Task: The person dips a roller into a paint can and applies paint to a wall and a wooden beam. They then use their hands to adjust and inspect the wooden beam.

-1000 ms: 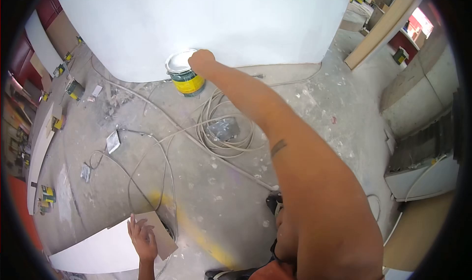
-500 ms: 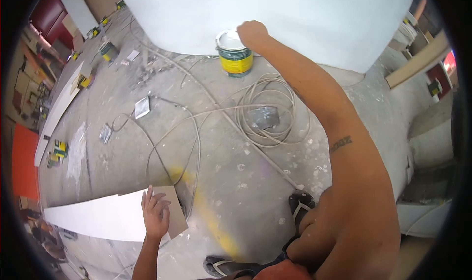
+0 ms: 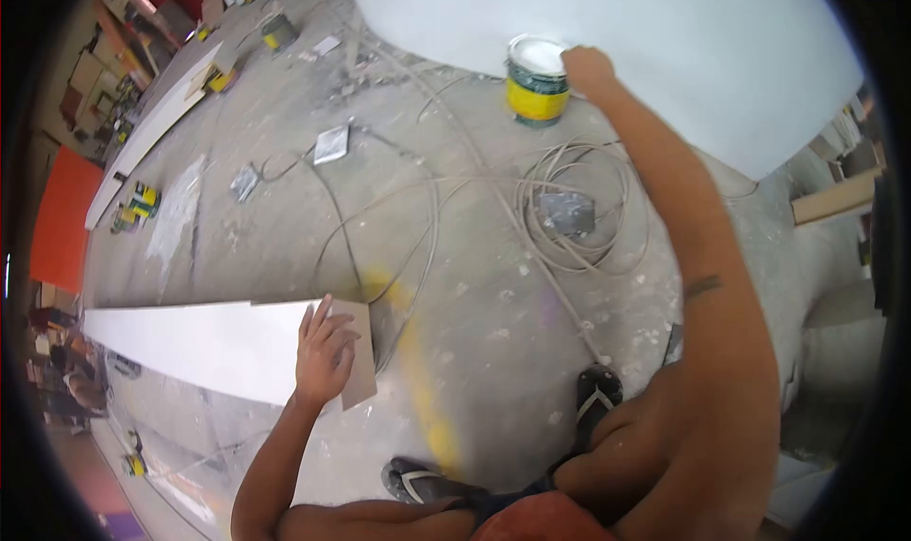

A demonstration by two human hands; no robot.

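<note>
My right hand (image 3: 590, 72) reaches far forward to the rim of a green-and-yellow paint can (image 3: 537, 102) with white paint in it. Its fingers are curled closed at the can's right edge, and what they grip is hidden. At lower left, my left hand (image 3: 325, 351) lies over the near end of a long white board (image 3: 209, 346) that has a bare brown end (image 3: 359, 351). The fingers of this hand are stretched out and slightly apart.
A big white panel (image 3: 655, 28) stands behind the can. Coiled hose (image 3: 622, 204) and loose cables cross the floor, with grey flat pieces (image 3: 567, 214) among them. Other paint cans (image 3: 144, 199) and a long white strip (image 3: 157, 128) lie to the left. My sandalled feet (image 3: 598, 394) are below.
The view has turned, so the can and hose sit farther right and the white board higher. My right hand stays at the can's rim, my left at the board's end.
</note>
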